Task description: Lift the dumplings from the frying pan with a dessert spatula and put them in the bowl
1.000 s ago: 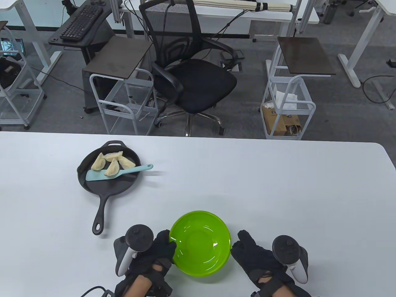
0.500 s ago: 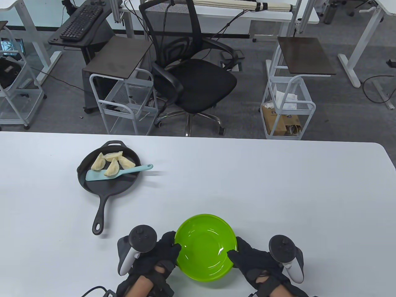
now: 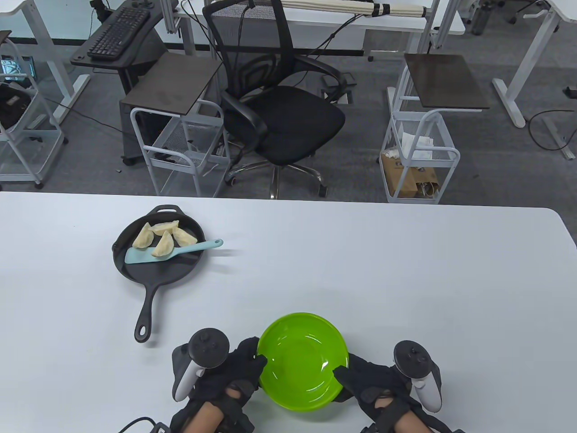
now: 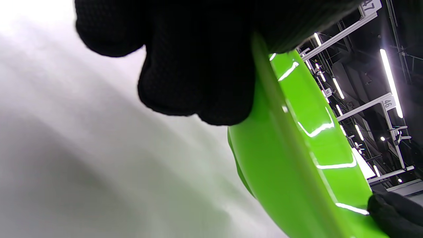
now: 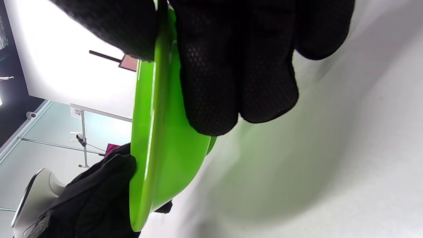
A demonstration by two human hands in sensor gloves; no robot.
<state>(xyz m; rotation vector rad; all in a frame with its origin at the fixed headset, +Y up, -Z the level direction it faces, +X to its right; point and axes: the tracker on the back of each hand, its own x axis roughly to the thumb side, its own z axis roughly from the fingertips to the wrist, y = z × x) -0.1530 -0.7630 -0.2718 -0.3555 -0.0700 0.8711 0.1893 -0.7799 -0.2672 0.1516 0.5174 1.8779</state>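
Observation:
The empty green bowl [image 3: 303, 361] is near the table's front edge, held between both gloved hands. My left hand [image 3: 252, 361] grips its left rim and my right hand [image 3: 347, 374] grips its right rim. In the left wrist view, fingers [image 4: 198, 76] curl under the bowl [image 4: 297, 158]. The right wrist view shows fingers [image 5: 238, 72] outside the bowl [image 5: 158, 138] wall and a thumb over the rim. A black frying pan [image 3: 153, 275] lies far left with several dumplings [image 3: 163, 234]. A teal spatula [image 3: 173, 252] rests in it under one dumpling.
The pan's long handle [image 3: 146, 311] points toward the front edge, just left of my left hand. Beyond the table's far edge stand a black office chair [image 3: 279, 117] and white wire carts [image 3: 419, 153].
My right hand moved in and took hold of the bowl's right rim. The bowl shifted slightly right and forward with both hands. Pan, dumplings and spatula have not moved.

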